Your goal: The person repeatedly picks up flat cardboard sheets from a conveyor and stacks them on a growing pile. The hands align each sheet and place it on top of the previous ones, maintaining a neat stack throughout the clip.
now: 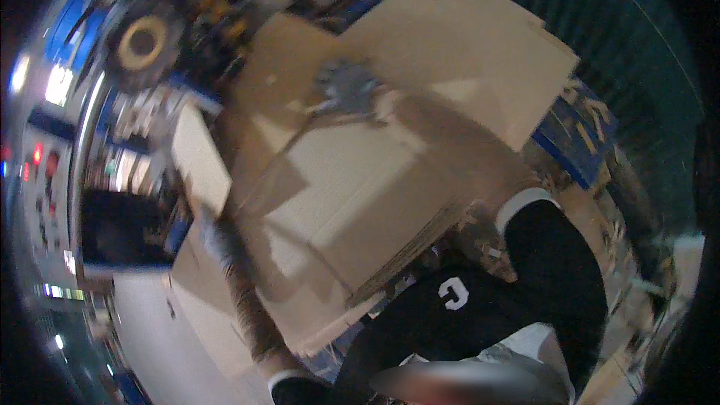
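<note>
Flat brown cardboard sheets (360,172) lie stacked in front of me, their layered edges showing on the near right side. My right hand (349,90), in a grey glove, reaches across to the far part of the stack. Its fingers look spread over the cardboard, though motion blurs them. At the left, my left hand (214,236), also gloved, closes at the lower end of a narrow cardboard piece (201,157). Its fingertips are blurred and partly hidden. Another large cardboard sheet (457,52) extends to the far right.
Beyond the cardboard is machinery with a round black-and-tan wheel (142,43). A dark box-shaped unit (124,229) stands at the left, above a pale surface (154,322). Cardboard scraps lie around a blue frame (566,142) at the right, beside a dark green ribbed wall (637,52).
</note>
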`<state>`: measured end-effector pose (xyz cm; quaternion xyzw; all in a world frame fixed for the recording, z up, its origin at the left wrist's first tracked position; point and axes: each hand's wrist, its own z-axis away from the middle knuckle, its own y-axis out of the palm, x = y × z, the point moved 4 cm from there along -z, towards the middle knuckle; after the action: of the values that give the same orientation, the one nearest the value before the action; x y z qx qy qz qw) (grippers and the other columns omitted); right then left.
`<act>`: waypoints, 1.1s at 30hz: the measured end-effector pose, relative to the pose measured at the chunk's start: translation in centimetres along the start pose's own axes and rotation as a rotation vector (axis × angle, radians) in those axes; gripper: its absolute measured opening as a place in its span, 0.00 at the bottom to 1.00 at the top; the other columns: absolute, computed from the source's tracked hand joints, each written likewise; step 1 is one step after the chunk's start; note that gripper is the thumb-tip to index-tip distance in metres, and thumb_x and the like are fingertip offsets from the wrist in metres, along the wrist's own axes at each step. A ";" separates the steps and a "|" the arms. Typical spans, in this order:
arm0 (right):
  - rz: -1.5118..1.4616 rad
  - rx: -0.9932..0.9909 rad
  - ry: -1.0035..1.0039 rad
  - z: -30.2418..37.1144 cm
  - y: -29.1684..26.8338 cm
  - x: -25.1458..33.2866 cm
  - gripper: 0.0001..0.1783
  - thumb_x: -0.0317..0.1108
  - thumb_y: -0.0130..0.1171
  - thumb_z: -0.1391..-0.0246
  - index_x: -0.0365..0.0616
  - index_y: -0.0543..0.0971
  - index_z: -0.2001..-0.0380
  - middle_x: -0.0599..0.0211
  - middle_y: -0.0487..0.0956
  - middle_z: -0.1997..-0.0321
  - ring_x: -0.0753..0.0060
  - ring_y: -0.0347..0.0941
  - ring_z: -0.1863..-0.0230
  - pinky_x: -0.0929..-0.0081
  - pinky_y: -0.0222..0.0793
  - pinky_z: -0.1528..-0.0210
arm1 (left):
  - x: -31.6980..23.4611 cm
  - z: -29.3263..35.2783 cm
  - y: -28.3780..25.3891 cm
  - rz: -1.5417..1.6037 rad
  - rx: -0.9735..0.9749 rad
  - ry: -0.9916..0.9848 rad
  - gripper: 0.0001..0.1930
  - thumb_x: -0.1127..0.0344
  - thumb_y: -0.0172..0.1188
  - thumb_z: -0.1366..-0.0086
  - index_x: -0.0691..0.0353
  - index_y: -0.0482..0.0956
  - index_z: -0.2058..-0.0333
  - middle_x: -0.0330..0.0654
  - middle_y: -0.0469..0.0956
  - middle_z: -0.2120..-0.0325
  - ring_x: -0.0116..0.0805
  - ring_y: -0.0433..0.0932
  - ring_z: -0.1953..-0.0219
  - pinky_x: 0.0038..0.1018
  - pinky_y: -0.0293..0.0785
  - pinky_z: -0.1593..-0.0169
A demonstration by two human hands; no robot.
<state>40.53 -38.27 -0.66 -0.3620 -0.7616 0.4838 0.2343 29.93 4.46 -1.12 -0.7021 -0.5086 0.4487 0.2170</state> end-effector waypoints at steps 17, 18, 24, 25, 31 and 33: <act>0.329 -0.291 1.247 39.2 -13.0 -23.6 0.33 0.52 0.47 0.42 0.42 0.64 0.39 0.49 0.68 0.40 0.51 0.59 0.35 0.57 0.51 0.35 | 8.5 25.6 -18.5 -0.087 -0.489 -1.202 0.31 0.48 0.61 0.45 0.75 0.74 0.55 0.55 0.77 0.62 0.48 0.75 0.62 0.41 0.71 0.55; 0.291 -0.355 1.238 39.8 -13.8 -21.2 0.34 0.52 0.47 0.41 0.41 0.63 0.39 0.49 0.68 0.39 0.51 0.58 0.35 0.57 0.51 0.34 | 9.3 25.7 -18.4 0.026 -0.511 -1.184 0.31 0.48 0.61 0.45 0.75 0.73 0.55 0.54 0.76 0.61 0.47 0.74 0.60 0.41 0.68 0.53; -0.072 -0.407 0.827 35.9 -10.5 -4.8 0.35 0.54 0.42 0.38 0.38 0.62 0.37 0.45 0.64 0.36 0.49 0.55 0.32 0.56 0.45 0.31 | 12.2 25.0 -19.8 0.221 -0.507 -0.941 0.31 0.51 0.59 0.44 0.68 0.69 0.47 0.50 0.65 0.46 0.41 0.60 0.43 0.42 0.57 0.42; -0.048 -0.384 0.946 35.8 -9.9 -4.1 0.35 0.54 0.40 0.38 0.37 0.62 0.38 0.47 0.62 0.34 0.48 0.52 0.31 0.55 0.43 0.30 | 12.3 24.9 -20.6 0.204 -0.515 -0.946 0.32 0.51 0.58 0.44 0.65 0.68 0.45 0.50 0.62 0.43 0.41 0.57 0.41 0.44 0.55 0.41; 0.292 -0.296 1.026 33.6 -8.6 -3.4 0.38 0.58 0.41 0.39 0.37 0.64 0.39 0.56 0.56 0.30 0.43 0.45 0.29 0.53 0.39 0.30 | 10.0 26.1 -26.7 0.641 -0.918 -1.152 0.34 0.48 0.59 0.46 0.44 0.61 0.41 0.45 0.53 0.40 0.43 0.56 0.39 0.54 0.59 0.45; 0.425 -0.189 1.090 33.1 -8.1 -3.9 0.39 0.58 0.44 0.41 0.37 0.63 0.39 0.56 0.57 0.31 0.42 0.47 0.30 0.52 0.41 0.30 | 9.7 26.0 -29.3 0.715 -0.909 -0.957 0.37 0.52 0.61 0.45 0.51 0.57 0.39 0.46 0.57 0.43 0.43 0.60 0.43 0.51 0.65 0.48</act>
<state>16.92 -62.31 -7.29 -0.7223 -0.4819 0.1942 0.4565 -6.59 20.71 4.15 -0.5733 -0.4236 0.4939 -0.4979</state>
